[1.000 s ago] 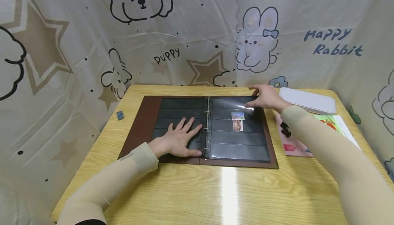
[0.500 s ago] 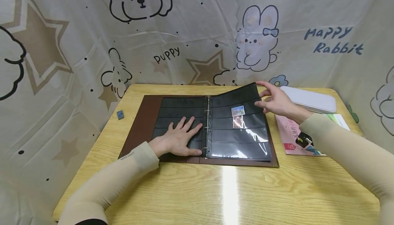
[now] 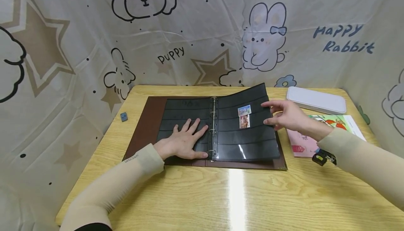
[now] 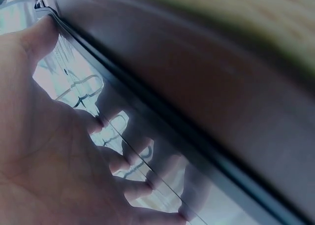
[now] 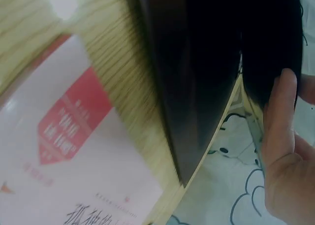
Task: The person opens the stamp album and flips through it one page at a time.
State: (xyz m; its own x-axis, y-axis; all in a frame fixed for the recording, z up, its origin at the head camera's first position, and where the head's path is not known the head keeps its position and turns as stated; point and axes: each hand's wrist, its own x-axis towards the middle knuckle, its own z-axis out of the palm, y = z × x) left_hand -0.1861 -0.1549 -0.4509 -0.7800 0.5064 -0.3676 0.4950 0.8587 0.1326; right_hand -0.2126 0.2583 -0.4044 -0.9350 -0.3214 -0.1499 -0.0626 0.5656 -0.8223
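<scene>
An open brown ring-binder stamp album (image 3: 139, 127) lies on the table, with black pocketed pages. My left hand (image 3: 184, 143) rests flat on its left page (image 3: 186, 105), fingers spread; in the left wrist view the fingertips touch the glossy page. My right hand (image 3: 285, 115) pinches the outer edge of the right page (image 3: 233, 141), which is lifted and bent up at its far corner. In the right wrist view, the raised page (image 5: 270, 43) stands between thumb and fingers, apart from the cover (image 5: 172, 87). Two stamps (image 3: 244, 110) sit one above the other in that page's pockets.
A white case (image 3: 315, 100) stands at the back right. In front of it lie a pink booklet (image 3: 301, 143) and a green picture booklet (image 3: 350, 124), partly under my right forearm. A small blue-grey block (image 3: 123, 117) sits at the left table edge. A printed curtain hangs behind.
My right hand has taken the right page's edge at the far corner, raised it, and slid down along the edge toward me. My left hand has stayed in place.
</scene>
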